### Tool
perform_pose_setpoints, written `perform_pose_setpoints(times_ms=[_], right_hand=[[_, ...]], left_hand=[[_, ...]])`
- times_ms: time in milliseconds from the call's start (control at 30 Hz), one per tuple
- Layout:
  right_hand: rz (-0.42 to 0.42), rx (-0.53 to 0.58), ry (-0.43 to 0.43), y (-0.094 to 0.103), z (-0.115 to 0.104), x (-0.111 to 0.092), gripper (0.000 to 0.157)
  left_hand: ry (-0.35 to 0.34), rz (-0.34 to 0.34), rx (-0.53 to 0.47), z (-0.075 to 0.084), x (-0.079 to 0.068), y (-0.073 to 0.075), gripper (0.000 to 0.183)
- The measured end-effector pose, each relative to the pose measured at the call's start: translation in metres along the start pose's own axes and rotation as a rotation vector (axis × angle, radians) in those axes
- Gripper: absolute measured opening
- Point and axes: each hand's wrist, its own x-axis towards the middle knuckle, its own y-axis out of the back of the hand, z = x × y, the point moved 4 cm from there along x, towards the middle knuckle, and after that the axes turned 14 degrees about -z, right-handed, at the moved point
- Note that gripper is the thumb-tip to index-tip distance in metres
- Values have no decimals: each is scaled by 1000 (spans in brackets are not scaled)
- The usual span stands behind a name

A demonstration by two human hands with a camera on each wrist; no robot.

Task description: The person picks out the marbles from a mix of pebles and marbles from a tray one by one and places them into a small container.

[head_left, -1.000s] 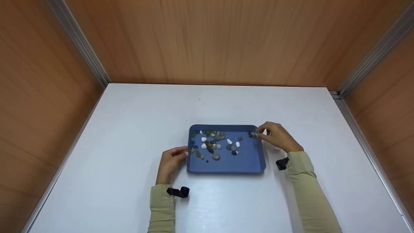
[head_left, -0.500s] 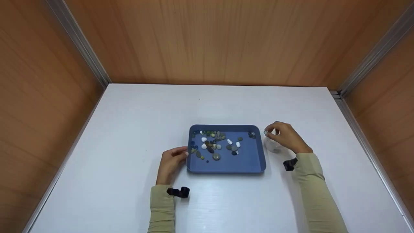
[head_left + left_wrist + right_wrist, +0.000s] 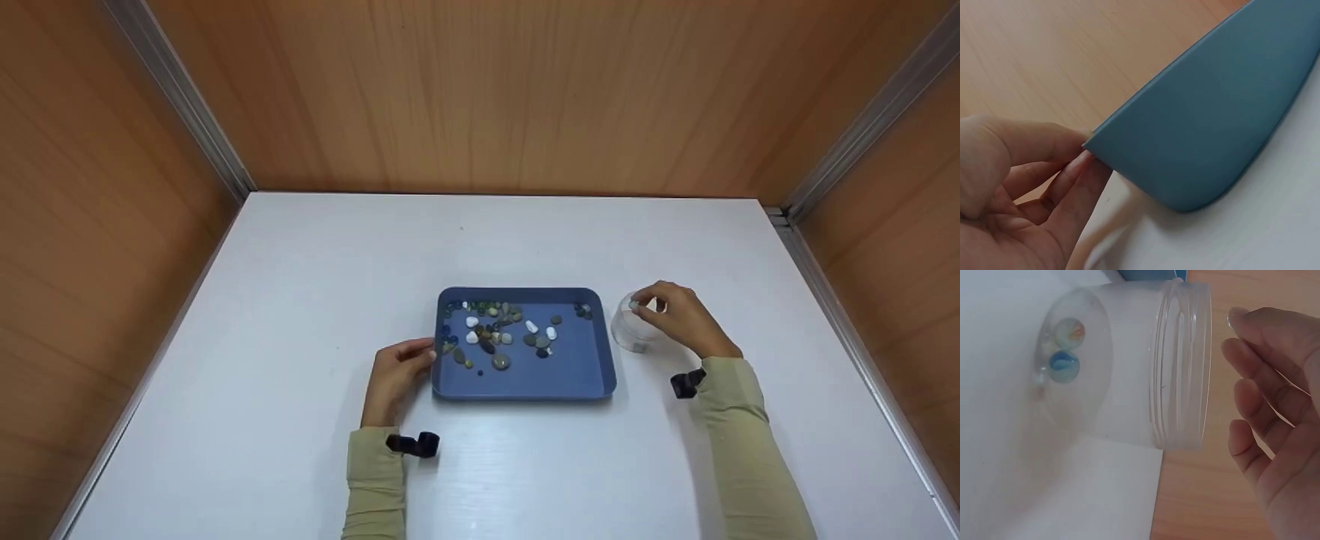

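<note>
A blue tray (image 3: 570,375) lies on the table, holding white, grey and brown pebbles (image 3: 500,361) and dark and green glass marbles (image 3: 448,337). My left hand (image 3: 394,379) pinches the rim at its left side, thumb over the edge and fingers underneath, as the left wrist view shows. To the right of the tray stands a clear jar (image 3: 631,334) without a lid. My right hand (image 3: 679,315) is over its mouth, pinching a small pale glass marble (image 3: 634,304) that the fingertips mostly hide. Inside the jar are a blue-swirled marble (image 3: 1064,367) and an orange-swirled marble (image 3: 1069,333).
The white table (image 3: 337,300) is bounded by wooden panels (image 3: 480,97) at the back and both sides, with metal posts (image 3: 187,97) at the corners. A black wrist camera (image 3: 416,445) sits on each sleeve.
My right hand has lifted a marble out of the tray's upper right corner and moved right to the jar's mouth. My left hand and the tray stay in place.
</note>
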Motion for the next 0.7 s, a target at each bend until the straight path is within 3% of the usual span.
perform_pose_setpoints(times_ms=[700], right_hand=[[27,5,-18,4,10,-8,19]], left_hand=[[1,-4,38,2,0,1,26]])
